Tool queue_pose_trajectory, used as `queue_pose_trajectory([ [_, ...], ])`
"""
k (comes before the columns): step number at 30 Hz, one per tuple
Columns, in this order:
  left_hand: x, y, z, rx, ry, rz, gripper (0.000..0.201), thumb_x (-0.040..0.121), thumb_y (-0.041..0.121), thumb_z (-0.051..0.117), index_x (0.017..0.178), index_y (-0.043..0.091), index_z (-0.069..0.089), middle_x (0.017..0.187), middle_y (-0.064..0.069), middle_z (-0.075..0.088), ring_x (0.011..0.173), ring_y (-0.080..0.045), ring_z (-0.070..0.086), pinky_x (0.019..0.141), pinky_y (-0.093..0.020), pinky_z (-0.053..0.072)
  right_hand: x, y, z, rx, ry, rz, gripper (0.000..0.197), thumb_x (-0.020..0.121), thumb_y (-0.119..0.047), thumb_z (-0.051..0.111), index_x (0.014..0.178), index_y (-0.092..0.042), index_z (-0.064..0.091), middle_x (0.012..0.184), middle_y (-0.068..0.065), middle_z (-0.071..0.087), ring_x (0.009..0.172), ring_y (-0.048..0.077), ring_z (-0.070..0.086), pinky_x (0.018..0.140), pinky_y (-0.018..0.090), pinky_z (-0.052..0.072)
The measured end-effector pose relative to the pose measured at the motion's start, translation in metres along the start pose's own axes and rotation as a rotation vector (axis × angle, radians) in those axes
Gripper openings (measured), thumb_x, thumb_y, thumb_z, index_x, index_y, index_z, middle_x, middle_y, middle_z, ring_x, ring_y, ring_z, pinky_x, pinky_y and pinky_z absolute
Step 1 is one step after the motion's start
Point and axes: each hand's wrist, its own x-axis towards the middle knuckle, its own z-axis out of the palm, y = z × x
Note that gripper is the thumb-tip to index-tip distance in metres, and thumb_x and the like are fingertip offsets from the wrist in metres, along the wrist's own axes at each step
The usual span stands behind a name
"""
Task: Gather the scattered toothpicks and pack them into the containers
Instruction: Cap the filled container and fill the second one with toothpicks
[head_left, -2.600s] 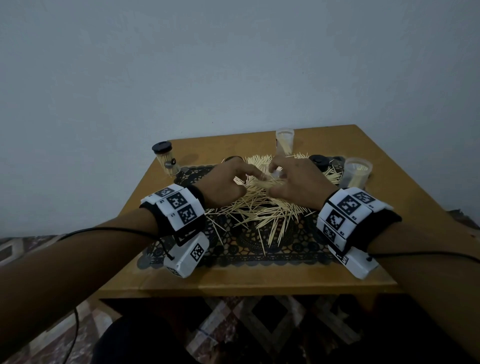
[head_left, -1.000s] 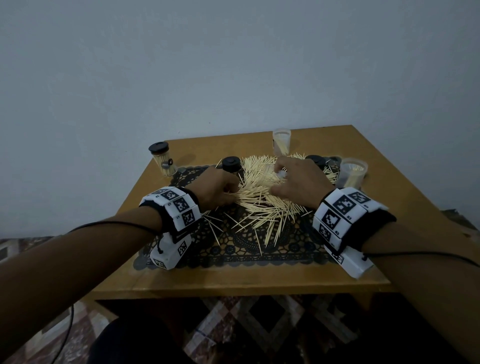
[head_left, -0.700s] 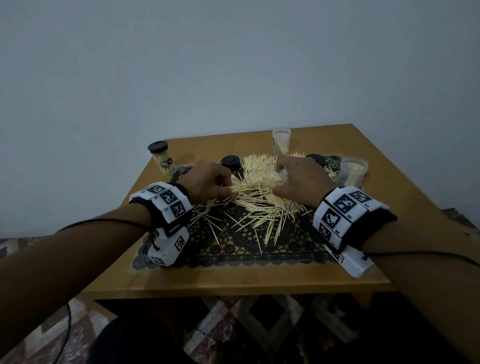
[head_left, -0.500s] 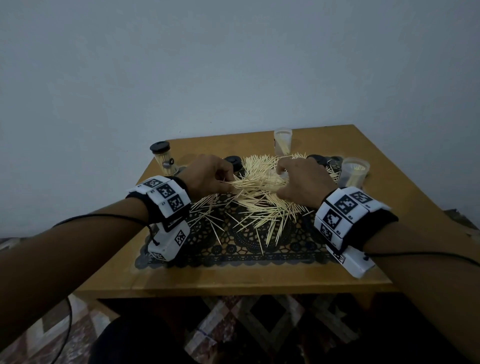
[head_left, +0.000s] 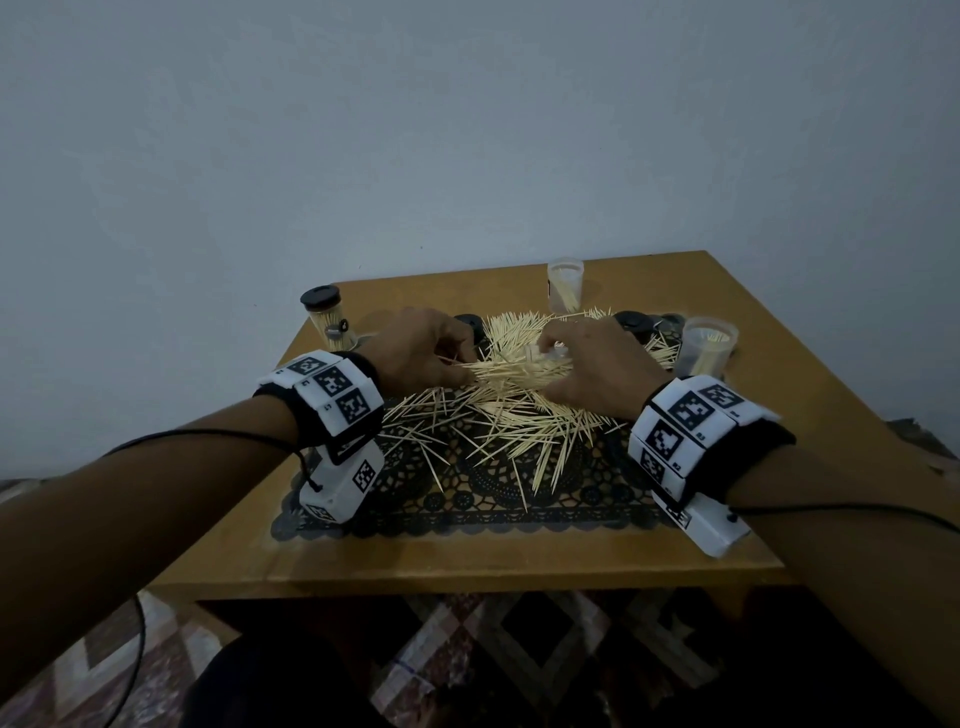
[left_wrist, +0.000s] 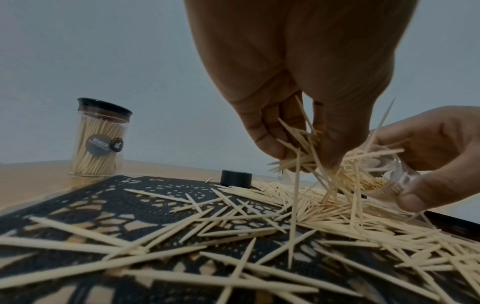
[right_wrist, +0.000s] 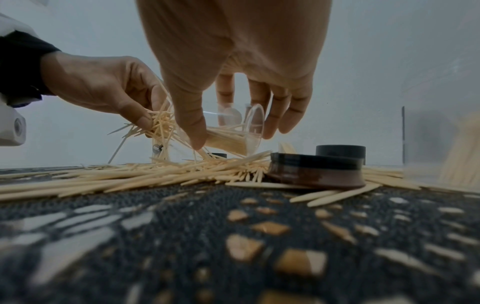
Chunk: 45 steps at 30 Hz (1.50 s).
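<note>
Toothpicks (head_left: 511, 415) lie scattered on the mat (head_left: 467, 499). Left hand (left_wrist: 293, 86) pinches a bunch (left_wrist: 306, 150) at the mouth of the tilted jar (right_wrist: 233, 131), which the right hand (right_wrist: 233, 51) grips with curled fingers.

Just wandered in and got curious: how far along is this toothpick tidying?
One capped jar looks packed full. The right hand tilts a clear container, part filled, while the left hand feeds in a pinched bunch. Most toothpicks still litter the mat; two open containers wait.
</note>
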Motion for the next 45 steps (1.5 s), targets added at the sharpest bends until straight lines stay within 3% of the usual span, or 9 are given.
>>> queue_pose_trajectory([
  [4, -0.002, 0.011, 0.002, 0.047, 0.011, 0.014, 0.01, 0.08, 0.018, 0.076, 0.081, 0.01, 0.069, 0.068, 0.015, 0.06, 0.059, 0.011, 0.053, 0.054, -0.002, 0.036, 0.0, 0.0, 0.001, 0.002, -0.018, -0.028, 0.049, 0.072, -0.035, 0.08, 0.114, -0.025, 0.058, 0.111, 0.009, 0.062, 0.104, 0.03, 0.055, 0.09, 0.047, 0.05],
  [14, 0.0, 0.026, 0.006, 0.17, 0.022, 0.043, 0.014, 0.083, 0.022, 0.073, 0.089, 0.01, 0.07, 0.079, 0.009, 0.061, 0.059, 0.01, 0.046, 0.057, 0.0, 0.034, -0.002, 0.0, 0.0, 0.014, -0.034, -0.087, 0.047, 0.073, -0.034, 0.079, 0.115, -0.022, 0.06, 0.108, 0.006, 0.063, 0.102, 0.026, 0.056, 0.085, 0.04, 0.052],
  [19, 0.006, 0.027, 0.008, 0.115, -0.028, 0.052, 0.013, 0.083, 0.019, 0.073, 0.088, 0.009, 0.066, 0.083, 0.002, 0.065, 0.074, -0.012, 0.06, 0.064, -0.022, 0.044, -0.002, 0.0, 0.001, 0.022, -0.034, -0.111, 0.048, 0.073, -0.035, 0.08, 0.115, -0.021, 0.061, 0.106, 0.005, 0.062, 0.097, 0.023, 0.055, 0.083, 0.036, 0.05],
  [23, 0.011, 0.028, 0.012, 0.066, 0.013, 0.033, 0.022, 0.078, 0.018, 0.078, 0.093, 0.011, 0.063, 0.09, 0.0, 0.068, 0.078, -0.012, 0.06, 0.065, -0.019, 0.044, -0.002, 0.0, 0.001, 0.037, -0.034, -0.126, 0.046, 0.074, -0.034, 0.08, 0.114, -0.019, 0.062, 0.103, 0.004, 0.063, 0.088, 0.02, 0.056, 0.076, 0.031, 0.049],
  [27, 0.014, 0.031, 0.015, -0.038, 0.053, -0.009, 0.034, 0.073, 0.019, 0.081, 0.096, 0.014, 0.057, 0.095, -0.001, 0.065, 0.085, -0.016, 0.061, 0.073, -0.028, 0.05, 0.0, 0.002, 0.003, 0.029, -0.02, -0.12, 0.05, 0.071, -0.037, 0.082, 0.114, -0.02, 0.062, 0.105, 0.004, 0.065, 0.092, 0.022, 0.058, 0.078, 0.034, 0.052],
  [31, 0.015, 0.026, 0.013, -0.106, -0.029, -0.047, 0.04, 0.074, 0.018, 0.081, 0.106, 0.015, 0.057, 0.097, 0.0, 0.064, 0.081, -0.013, 0.061, 0.071, -0.023, 0.05, 0.002, 0.006, 0.005, 0.013, -0.003, -0.097, 0.048, 0.074, -0.037, 0.08, 0.114, -0.021, 0.06, 0.104, 0.003, 0.064, 0.088, 0.02, 0.057, 0.073, 0.029, 0.047],
  [35, 0.01, 0.016, 0.011, -0.201, -0.12, -0.117, 0.053, 0.074, -0.001, 0.076, 0.119, 0.014, 0.052, 0.107, -0.002, 0.059, 0.088, -0.017, 0.061, 0.079, -0.033, 0.055, 0.003, 0.008, 0.007, 0.013, -0.003, -0.078, 0.047, 0.075, -0.039, 0.078, 0.114, -0.023, 0.059, 0.099, 0.001, 0.061, 0.092, 0.02, 0.055, 0.076, 0.031, 0.048],
  [42, 0.009, 0.013, 0.014, -0.124, 0.076, -0.104, 0.018, 0.076, 0.005, 0.078, 0.086, 0.01, 0.063, 0.082, -0.003, 0.068, 0.077, -0.019, 0.065, 0.073, -0.031, 0.056, 0.002, 0.006, 0.005, 0.048, -0.024, -0.1, 0.049, 0.075, -0.039, 0.079, 0.116, -0.021, 0.059, 0.1, 0.0, 0.059, 0.092, 0.02, 0.057, 0.078, 0.03, 0.048],
  [45, 0.011, 0.019, 0.02, -0.177, 0.138, -0.078, 0.012, 0.075, 0.005, 0.078, 0.078, 0.008, 0.066, 0.071, 0.003, 0.067, 0.063, -0.004, 0.062, 0.061, -0.018, 0.051, 0.001, 0.004, 0.004, 0.055, -0.041, -0.123, 0.05, 0.074, -0.039, 0.08, 0.116, -0.021, 0.061, 0.103, 0.0, 0.059, 0.092, 0.02, 0.058, 0.079, 0.03, 0.048],
])
